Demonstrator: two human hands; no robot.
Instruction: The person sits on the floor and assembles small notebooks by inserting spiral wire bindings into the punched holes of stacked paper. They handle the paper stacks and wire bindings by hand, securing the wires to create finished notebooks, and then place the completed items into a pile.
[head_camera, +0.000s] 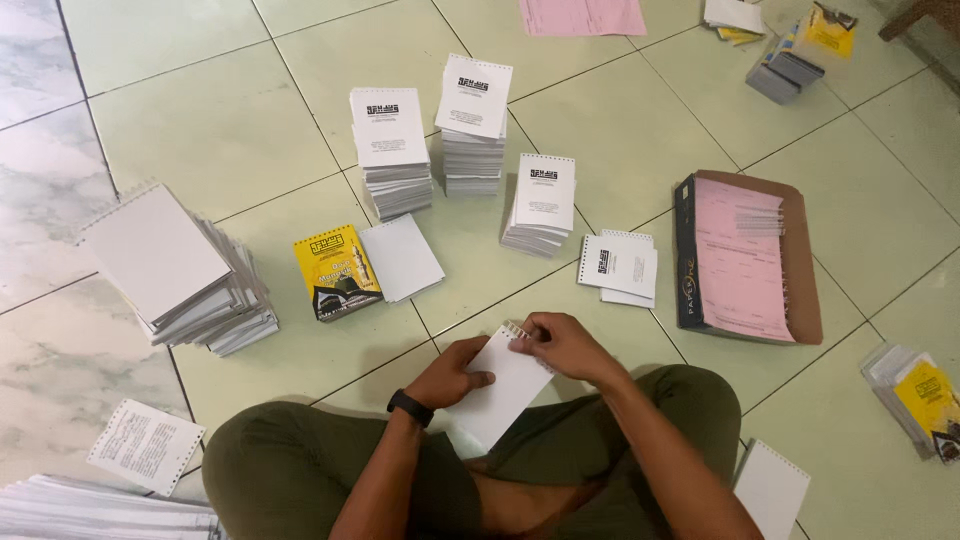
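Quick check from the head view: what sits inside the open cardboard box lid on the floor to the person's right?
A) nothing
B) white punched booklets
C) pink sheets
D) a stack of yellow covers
C: the cardboard box lid holds pink sheets lying flat, while the yellow cover lies on the floor tiles further left.

a small white rectangular paper booklet (500, 388) with a row of punched holes along its top edge is held above the person's lap, over the pale green tiled floor. it tilts, punched edge pointing up and right. the left hand (452, 375) grips its left edge; the right hand (562, 345) pinches the punched top corner.
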